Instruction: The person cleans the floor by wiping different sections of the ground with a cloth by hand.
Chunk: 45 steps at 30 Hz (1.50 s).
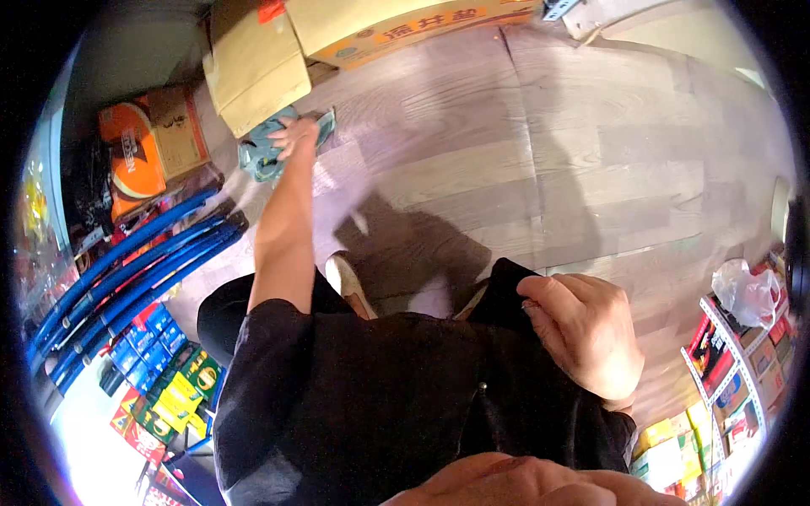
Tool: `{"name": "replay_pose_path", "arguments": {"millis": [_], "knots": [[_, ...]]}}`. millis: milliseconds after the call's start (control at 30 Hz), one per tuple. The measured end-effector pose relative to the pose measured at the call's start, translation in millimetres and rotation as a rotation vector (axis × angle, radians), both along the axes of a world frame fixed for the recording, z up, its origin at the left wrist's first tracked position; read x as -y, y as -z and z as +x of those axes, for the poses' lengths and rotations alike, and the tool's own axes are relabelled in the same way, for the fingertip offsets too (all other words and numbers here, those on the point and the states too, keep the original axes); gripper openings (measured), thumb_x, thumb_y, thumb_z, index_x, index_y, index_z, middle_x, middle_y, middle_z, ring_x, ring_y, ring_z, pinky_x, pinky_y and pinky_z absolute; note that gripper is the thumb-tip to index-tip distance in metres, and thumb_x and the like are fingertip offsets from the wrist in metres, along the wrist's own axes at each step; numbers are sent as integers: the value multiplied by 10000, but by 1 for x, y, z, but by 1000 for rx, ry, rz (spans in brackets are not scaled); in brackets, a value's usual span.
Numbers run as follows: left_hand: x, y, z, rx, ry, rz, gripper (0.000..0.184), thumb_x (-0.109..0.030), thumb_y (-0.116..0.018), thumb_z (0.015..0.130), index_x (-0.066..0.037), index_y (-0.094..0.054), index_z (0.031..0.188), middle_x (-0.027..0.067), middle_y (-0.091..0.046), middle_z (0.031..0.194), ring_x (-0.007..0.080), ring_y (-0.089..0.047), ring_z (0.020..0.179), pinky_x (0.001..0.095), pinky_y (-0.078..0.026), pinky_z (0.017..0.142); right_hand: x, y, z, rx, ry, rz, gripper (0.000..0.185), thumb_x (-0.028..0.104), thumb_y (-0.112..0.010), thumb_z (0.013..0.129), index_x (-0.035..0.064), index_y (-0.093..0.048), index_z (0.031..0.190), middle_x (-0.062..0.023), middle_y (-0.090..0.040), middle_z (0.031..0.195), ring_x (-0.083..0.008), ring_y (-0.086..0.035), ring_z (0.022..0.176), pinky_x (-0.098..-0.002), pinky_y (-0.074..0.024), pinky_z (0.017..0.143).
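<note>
A grey-green cloth point(263, 160) lies crumpled on the wood-look floor, beside the lower edge of an open cardboard box. On top of it rests my left hand point(295, 137), its fingers spread and the arm stretched far forward. Part of the cloth shows on both sides of the hand. My right hand point(591, 333) is curled closed by my knee at the right, with nothing visible in its fingers.
The cardboard box point(257, 76) stands beside a long printed carton point(422, 29). An orange box point(135, 160) and blue curved tubes point(126, 261) are at the left. A white rack point(717, 337) with goods and a plastic bag point(747, 293) stands at the right.
</note>
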<state>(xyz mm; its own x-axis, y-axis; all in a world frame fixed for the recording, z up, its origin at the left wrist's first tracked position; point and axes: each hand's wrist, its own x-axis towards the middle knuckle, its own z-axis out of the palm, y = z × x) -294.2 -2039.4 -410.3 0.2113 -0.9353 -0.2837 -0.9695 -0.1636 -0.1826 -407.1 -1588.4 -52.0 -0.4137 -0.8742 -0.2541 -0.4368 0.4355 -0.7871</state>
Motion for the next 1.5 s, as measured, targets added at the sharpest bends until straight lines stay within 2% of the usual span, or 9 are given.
{"name": "replay_pose_path", "arguments": {"millis": [33, 167, 400, 633, 733, 867, 1033, 1167, 1500], "knots": [[32, 99, -11, 34, -97, -183, 636, -446, -401, 960, -207, -190, 1510, 177, -89, 1571, 362, -169, 1417, 623, -165, 1064, -4, -1, -2, -7, 13, 2, 172, 28, -668, 767, 10, -605, 927, -142, -604, 723, -334, -612, 659, -399, -485, 583], [-131, 15, -160, -87, 143, 4, 713, -401, -450, 928, -58, -181, 1493, 187, -95, 1568, 357, -187, 1413, 598, -164, 1079, -18, 0, 0, -21, 49, 23, 188, 45, -658, 770, 20, -602, 948, -132, -604, 731, -328, -614, 660, -406, -492, 581], [-275, -18, -243, -417, 657, 394, 734, -314, -533, 858, -124, -212, 1491, 187, -151, 1532, 368, -217, 1350, 567, -172, 1065, -16, -10, 6, -47, 34, 80, 192, 63, -648, 764, 49, -600, 950, -123, -586, 714, -328, -603, 655, -419, -492, 586], [-318, -8, -109, -375, 1711, 238, 643, -222, -552, 830, -180, -375, 1447, 165, -127, 1561, 361, -272, 1351, 756, -110, 1022, -2, -15, 22, -67, 72, 84, 150, 33, -624, 789, 22, -617, 938, -161, -630, 776, -370, -615, 710, -427, -489, 637], [-286, -26, -31, -125, 2111, 543, 725, -258, -527, 858, -193, -215, 1509, 190, -61, 1567, 376, -223, 1385, 745, -163, 1013, 11, -24, 29, -52, 112, 154, 129, 34, -616, 805, 9, -620, 932, -182, -635, 792, -379, -618, 721, -422, -489, 643], [-183, -5, 94, -198, 2416, 630, 669, -272, -588, 788, -221, -374, 1420, 153, -179, 1547, 290, -374, 1253, 689, -314, 916, 17, -23, 35, -87, 135, 212, 119, 51, -604, 838, 5, -629, 945, -204, -638, 799, -388, -622, 717, -420, -485, 629], [-49, -82, 190, 272, 2092, 974, 845, -289, -724, 738, -271, -300, 1469, 157, -164, 1551, 348, -271, 1358, 686, -312, 951, 28, -18, 39, -62, 148, 298, 102, 54, -566, 897, -7, -614, 963, -210, -610, 743, -346, -622, 656, -368, -478, 601], [3, -61, 237, 89, 1816, 642, 698, -322, -624, 851, -258, -292, 1462, 143, -250, 1511, 356, -363, 1263, 663, -369, 948, 39, -7, 42, -84, 181, 325, 89, 52, -552, 931, -28, -584, 952, -106, -462, 618, -132, -418, 555, -288, -394, 533], [114, -40, 168, -57, 1367, 132, 571, -329, -498, 944, -351, -270, 1467, 60, -239, 1537, 296, -374, 1277, 603, -360, 972, 30, 20, 45, 7, 383, 466, 116, 88, -522, 959, -9, -580, 932, 24, -367, 617, -65, -339, 577, -234, -303, 514]]}}
